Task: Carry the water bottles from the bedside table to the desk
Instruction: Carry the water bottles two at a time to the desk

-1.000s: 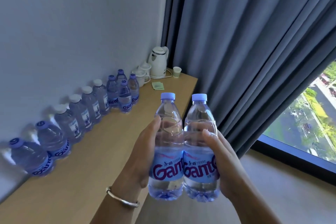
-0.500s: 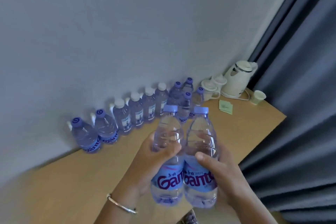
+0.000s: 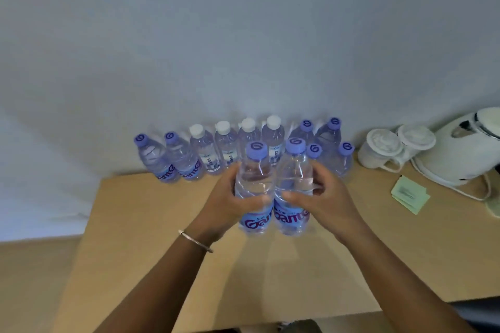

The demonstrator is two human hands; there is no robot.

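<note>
Two clear water bottles with purple caps and blue labels stand side by side over the wooden desk [image 3: 151, 238]. My left hand [image 3: 226, 204] grips the left bottle [image 3: 255, 170] and my right hand [image 3: 328, 199] grips the right bottle [image 3: 293, 170]. Whether their bases touch the desk I cannot tell. Behind them, along the wall, stands a row of several more bottles [image 3: 205, 151], some with purple caps and some with white caps.
A white kettle [image 3: 465, 151] and two white lidded cups [image 3: 384, 149] stand at the back right of the desk. Green paper sachets [image 3: 410, 194] lie in front of the kettle. The desk's front edge runs across the bottom of the view.
The view has turned from the curtain and window to face the desk and wall. My hands have carried the two bottles forward and lower, close to the row of bottles.
</note>
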